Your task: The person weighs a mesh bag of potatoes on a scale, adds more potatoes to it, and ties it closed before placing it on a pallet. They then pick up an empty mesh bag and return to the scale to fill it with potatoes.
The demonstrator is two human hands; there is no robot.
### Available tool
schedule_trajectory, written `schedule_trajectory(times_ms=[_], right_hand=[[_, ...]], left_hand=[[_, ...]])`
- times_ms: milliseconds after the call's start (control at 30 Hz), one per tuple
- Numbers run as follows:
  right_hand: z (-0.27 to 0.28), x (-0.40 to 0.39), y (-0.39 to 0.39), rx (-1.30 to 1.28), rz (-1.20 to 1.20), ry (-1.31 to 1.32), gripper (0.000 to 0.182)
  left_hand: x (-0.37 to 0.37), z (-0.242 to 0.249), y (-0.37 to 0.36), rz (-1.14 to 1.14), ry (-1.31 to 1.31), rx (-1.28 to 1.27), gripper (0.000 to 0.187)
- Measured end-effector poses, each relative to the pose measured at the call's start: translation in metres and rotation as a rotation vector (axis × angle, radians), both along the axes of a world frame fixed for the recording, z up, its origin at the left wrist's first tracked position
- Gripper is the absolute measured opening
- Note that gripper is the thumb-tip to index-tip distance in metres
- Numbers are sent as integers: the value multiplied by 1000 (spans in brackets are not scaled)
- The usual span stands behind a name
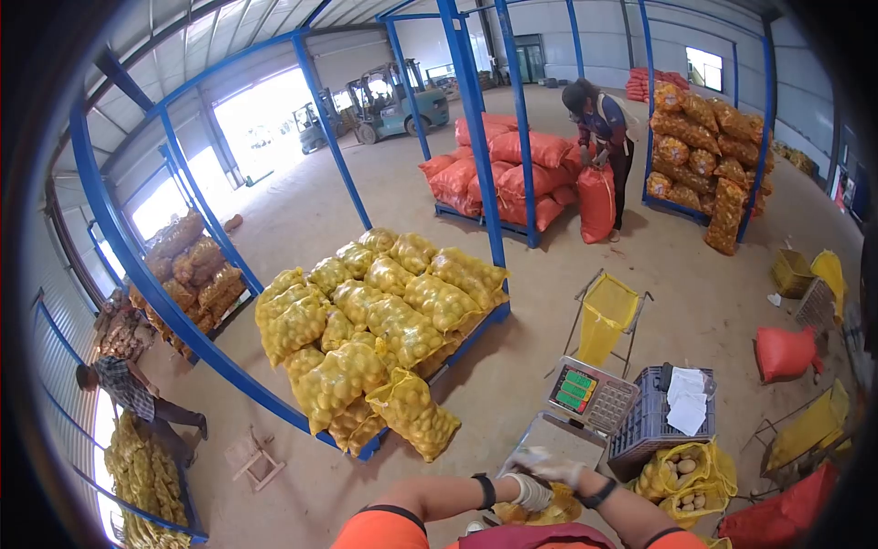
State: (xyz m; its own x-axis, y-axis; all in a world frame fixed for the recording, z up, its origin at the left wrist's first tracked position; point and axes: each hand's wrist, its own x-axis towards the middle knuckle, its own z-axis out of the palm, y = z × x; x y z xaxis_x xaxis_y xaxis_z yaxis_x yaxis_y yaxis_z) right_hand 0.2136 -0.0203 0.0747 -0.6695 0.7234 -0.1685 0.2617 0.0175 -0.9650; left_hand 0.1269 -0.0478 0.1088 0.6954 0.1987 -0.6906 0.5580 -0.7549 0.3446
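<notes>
My left hand [534,490] and my right hand [554,466], both in whitish gloves, are close together at the bottom centre. They are closed at the top of a yellow mesh bag [553,511], partly hidden by my hands and forearms. Just beyond them lies the metal platform of a scale [569,441], whose display [576,391] is lit green. To the right, a grey plastic crate [637,430] carries white papers [686,403]. Open yellow mesh bags of potatoes [684,467] stand in front of the crate.
Filled yellow bags [370,302] are piled on a blue-framed pallet. A yellow bag stand [605,320] is beyond the scale. One person [604,133] holds a red sack [597,203]; another person [128,389] is at the left. A small stool [259,462] lies on the floor.
</notes>
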Motion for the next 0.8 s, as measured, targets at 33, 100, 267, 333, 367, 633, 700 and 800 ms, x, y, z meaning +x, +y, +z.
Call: schedule_trajectory(times_ms=[33, 100, 267, 333, 367, 633, 700, 800], right_hand=[[9, 24, -13, -225, -230, 171, 29], [3, 81, -39, -287, -489, 86, 21], [-23, 60, -127, 216, -293, 249, 20], [-64, 32, -124, -198, -464, 489, 20], [-80, 26, -122, -609, -614, 735, 20], [-65, 130, -140, -1110, -682, 949, 23], [32, 92, -119, -1011, -908, 1226, 19], [-18, 94, -123, -828, -735, 933, 37]], left_hand=[[-11, -33, 1, 156, -168, -114, 29], [-30, -107, 4, 879, -666, -1622, 31], [13, -71, -21, 1980, -838, -1391, 20], [14, -65, -21, 1947, -849, -1491, 19], [12, -65, -19, 1956, -869, -1553, 18], [6, -83, -27, 1840, -991, -1789, 16], [4, -79, -23, 1887, -946, -1691, 18], [-11, -66, -21, 1944, -871, -1640, 22]])
